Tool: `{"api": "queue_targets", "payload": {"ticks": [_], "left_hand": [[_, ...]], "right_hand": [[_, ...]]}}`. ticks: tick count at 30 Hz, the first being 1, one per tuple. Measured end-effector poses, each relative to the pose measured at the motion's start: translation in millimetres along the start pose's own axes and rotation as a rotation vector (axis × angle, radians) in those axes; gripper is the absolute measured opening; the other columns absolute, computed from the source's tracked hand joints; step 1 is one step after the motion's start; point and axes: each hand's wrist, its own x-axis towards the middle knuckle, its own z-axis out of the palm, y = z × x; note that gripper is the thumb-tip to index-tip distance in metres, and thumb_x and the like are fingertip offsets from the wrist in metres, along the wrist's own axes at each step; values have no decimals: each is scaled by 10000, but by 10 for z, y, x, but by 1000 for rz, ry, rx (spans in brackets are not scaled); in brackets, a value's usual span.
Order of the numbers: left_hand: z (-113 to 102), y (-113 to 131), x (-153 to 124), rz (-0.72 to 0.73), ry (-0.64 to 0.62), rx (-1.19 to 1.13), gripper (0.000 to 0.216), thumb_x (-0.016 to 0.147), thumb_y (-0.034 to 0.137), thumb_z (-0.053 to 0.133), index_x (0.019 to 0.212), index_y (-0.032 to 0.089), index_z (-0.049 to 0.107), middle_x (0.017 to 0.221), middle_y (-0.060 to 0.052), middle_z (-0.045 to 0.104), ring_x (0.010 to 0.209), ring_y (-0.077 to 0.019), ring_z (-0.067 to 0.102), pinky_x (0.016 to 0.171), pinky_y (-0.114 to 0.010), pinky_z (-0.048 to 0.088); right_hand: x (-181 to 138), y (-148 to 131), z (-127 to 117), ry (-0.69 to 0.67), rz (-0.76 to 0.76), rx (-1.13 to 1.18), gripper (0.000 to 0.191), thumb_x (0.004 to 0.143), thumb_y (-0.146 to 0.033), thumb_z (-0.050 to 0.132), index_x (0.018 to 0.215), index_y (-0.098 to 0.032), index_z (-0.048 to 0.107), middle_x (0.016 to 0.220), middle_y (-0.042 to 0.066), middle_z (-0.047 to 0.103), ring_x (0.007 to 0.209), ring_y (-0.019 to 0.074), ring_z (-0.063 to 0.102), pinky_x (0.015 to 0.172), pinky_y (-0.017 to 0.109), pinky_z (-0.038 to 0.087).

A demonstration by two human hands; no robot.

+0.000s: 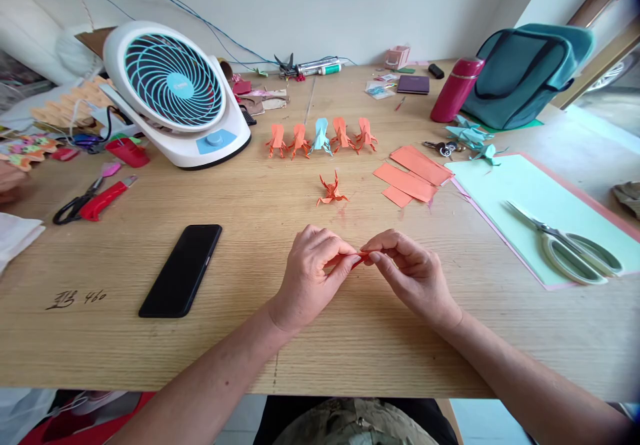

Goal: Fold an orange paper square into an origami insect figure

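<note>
Light wooden worktop [250, 358] fills the head view, with five folded paper figures [321, 135] in a row beside the fan [173, 91]. Left hand [317, 265] and right hand [415, 273] are each closed in a thumb-and-finger pinch, holding between them one small red paper piece [359, 259], nearer than the single orange paper figure [331, 192]. For a clean crease, probably the tips should press evenly and keep the narrow edges aligned.

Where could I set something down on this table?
Bare tabletop lies between the black phone and the left hand, and between the right hand and the pale-green sheet. It's crowded around the fan and teal bag.
</note>
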Motion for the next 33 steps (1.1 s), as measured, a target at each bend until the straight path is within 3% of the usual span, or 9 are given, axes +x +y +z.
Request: {"api": "queue_targets", "payload": {"ticks": [4, 9, 14, 19, 23, 28, 33], "left_hand": [[5, 4, -11, -3, -35, 1, 150, 953, 223, 653, 804, 212, 662, 748, -5, 682, 752, -168, 548, 732, -328, 443], [-3, -10, -2, -49, 16, -109, 72, 921, 196, 694, 850, 210, 692, 790, -8, 705, 794, -169, 593, 740, -320, 484], [-14, -33, 2, -97, 7, -244, 70, 908, 163, 701, 893, 217, 742, 991, -55, 711, 933, -176, 670, 781, -312, 551], [-9, -42, -11, -42, -7, -235, 73, 877, 167, 746, 904, 233, 758, 997, -46, 736, 948, -181, 670, 863, -350, 560], [-24, -35, -1, -91, 31, -243, 163, 849, 124, 763, 972, 228, 737, 1116, -59, 715, 1050, -199, 667, 930, -378, 547], [-36, -35, 18, -96, 84, -252, 106, 862, 108, 740, 890, 207, 713, 1090, -45, 699, 1042, -180, 667, 959, -367, 525], [-33, -47, 10, -102, 85, -282, 93, 877, 109, 722, 861, 200, 715, 1057, -47, 702, 1017, -167, 663, 893, -312, 530]], "right_hand": [[5, 5, -1, -21, -43, -51, 95, 965, -268, 629, 886, -229, 666, 832, 28, 668, 769, 169, 624, 717, 339, 509], [7, 3, -16, 37, -8, 10, 94, 972, -275, 623, 904, -226, 668, 866, 37, 668, 794, 171, 628, 720, 333, 512], [16, 32, -30, 29, 1, 22, 63, 965, -260, 636, 924, -232, 675, 872, 34, 655, 808, 170, 614, 729, 332, 497], [28, 11, -27, 18, -78, -33, 91, 947, -214, 655, 861, -235, 676, 828, 20, 668, 777, 168, 606, 719, 338, 486], [30, 3, -47, 56, -57, -31, 98, 954, -230, 646, 862, -236, 678, 841, 24, 677, 792, 178, 609, 735, 349, 473], [23, 17, -69, 61, 13, 28, 114, 969, -265, 634, 865, -240, 674, 844, 16, 662, 787, 168, 593, 732, 338, 453], [38, 0, -74, 43, 16, -5, 102, 968, -259, 636, 876, -240, 674, 842, 11, 654, 788, 165, 579, 738, 339, 446]]}}
